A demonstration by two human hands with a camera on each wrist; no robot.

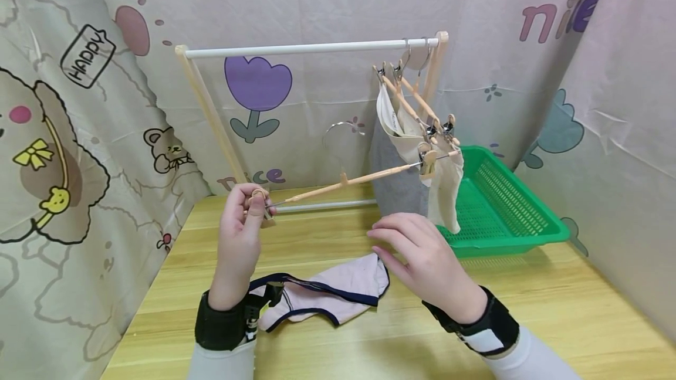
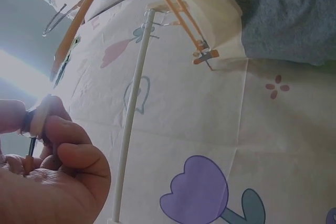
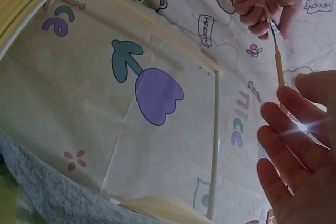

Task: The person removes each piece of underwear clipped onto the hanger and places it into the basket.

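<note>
Wooden clip hanger (image 1: 345,181) held up over the table (image 1: 528,309), left hand (image 1: 240,239) pinching its near-left clip; a cream cloth (image 1: 443,189) hangs from the far clip. Right hand (image 1: 422,263) released, fingers straight, hovering above pink underwear (image 1: 338,292). Green basket (image 1: 502,210) far right.

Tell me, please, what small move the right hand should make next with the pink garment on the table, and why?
Probably the right hand, open above the table, should lower and pinch the edge of the pink navy-trimmed garment lying flat on the wooden table. The left hand already squeezes the free clip of the wooden clip hanger, whose far clip holds a cream sock.
</note>
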